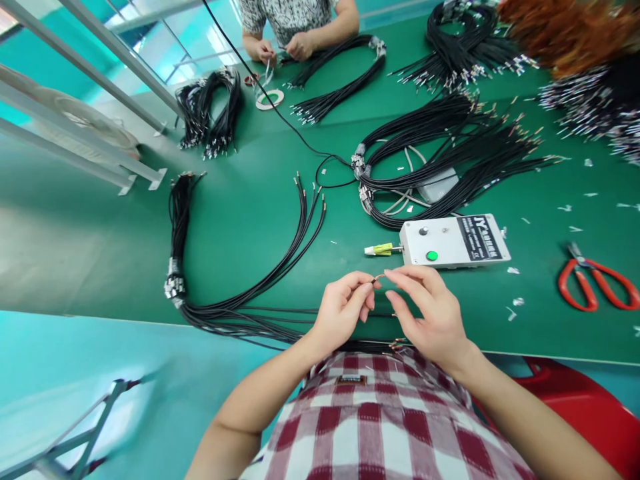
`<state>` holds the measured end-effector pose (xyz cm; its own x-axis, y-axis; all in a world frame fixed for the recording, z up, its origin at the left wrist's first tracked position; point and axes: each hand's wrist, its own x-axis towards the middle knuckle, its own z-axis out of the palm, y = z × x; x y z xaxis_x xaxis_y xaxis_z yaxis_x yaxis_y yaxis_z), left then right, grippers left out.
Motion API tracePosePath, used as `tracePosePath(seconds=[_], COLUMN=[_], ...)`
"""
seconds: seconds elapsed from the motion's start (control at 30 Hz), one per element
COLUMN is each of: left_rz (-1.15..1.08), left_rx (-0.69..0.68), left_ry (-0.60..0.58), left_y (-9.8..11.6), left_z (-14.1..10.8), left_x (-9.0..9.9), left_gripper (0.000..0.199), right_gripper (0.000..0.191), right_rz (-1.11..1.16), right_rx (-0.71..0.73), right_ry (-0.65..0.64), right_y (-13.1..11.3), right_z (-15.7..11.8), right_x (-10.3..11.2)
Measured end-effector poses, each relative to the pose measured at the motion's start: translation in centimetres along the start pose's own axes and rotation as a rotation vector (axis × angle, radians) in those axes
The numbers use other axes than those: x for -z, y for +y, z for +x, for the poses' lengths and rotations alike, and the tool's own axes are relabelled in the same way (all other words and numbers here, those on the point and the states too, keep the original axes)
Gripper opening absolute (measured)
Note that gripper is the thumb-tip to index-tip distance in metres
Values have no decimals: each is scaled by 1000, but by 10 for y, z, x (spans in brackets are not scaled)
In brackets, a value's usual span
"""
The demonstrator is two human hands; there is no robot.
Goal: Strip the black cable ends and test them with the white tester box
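Note:
Between the thumb and fingers of my left hand [345, 303] is the end of a thin black cable [373, 281], with a short orange-brown wire showing at its tip. My right hand [427, 310] is just to the right, thumb and forefinger apart. Its forefinger tip is at the wire's end; whether it touches I cannot tell. More cables of the same bundle [225, 310] run left along the table edge to silver connectors [175, 287]. Several of them curve up the table, their tips bare of my hands. Beyond my hands lies a white box [453, 241] with a green button and a yellow-sleeved tip [381, 249].
Red-handled pliers [595, 277] lie at the right among white scraps. Black cable bundles [450, 153] spread over the green table [250, 220]. Across it, a co-worker's hands [300, 47] work near a tape roll [269, 99]. Metal rails [100, 60] stand at the left.

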<state>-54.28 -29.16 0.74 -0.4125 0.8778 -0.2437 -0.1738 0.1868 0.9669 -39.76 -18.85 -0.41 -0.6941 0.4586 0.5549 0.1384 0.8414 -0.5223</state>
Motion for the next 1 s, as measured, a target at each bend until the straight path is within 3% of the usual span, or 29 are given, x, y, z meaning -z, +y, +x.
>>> tracePosePath(seconds=[0.17,0.33,0.4,0.53,0.8,0.9,1.0], left_rz=[-59,-43,-33,-17,-28,-14,0], left_rx=[43,51,46,32,26,7,-1], left_ry=[-12,-10,-15,-13,29,48,45], left_y=[-5,-2,0,0,0,1,1], left_z=[0,-1,-2,-4,-4,-4,-4], left_x=[1,1,1,0,-1,-2,-3], left_gripper=[34,36,37,38,39,37,34], right_gripper=[46,36,28,34,35,32,22], right_rz=[-189,208,281,198,-141,-1,223], right_rx=[54,-204,-232,-101,88,1,-189], right_ry=[-30,-6,25,83,27,32,75], right_y=[0,1,0,-3,6,6,4], right_z=[-8,2,7,12,-6,-9,-3], right_x=[-5,-2,-2,-7,-15,-13,-9])
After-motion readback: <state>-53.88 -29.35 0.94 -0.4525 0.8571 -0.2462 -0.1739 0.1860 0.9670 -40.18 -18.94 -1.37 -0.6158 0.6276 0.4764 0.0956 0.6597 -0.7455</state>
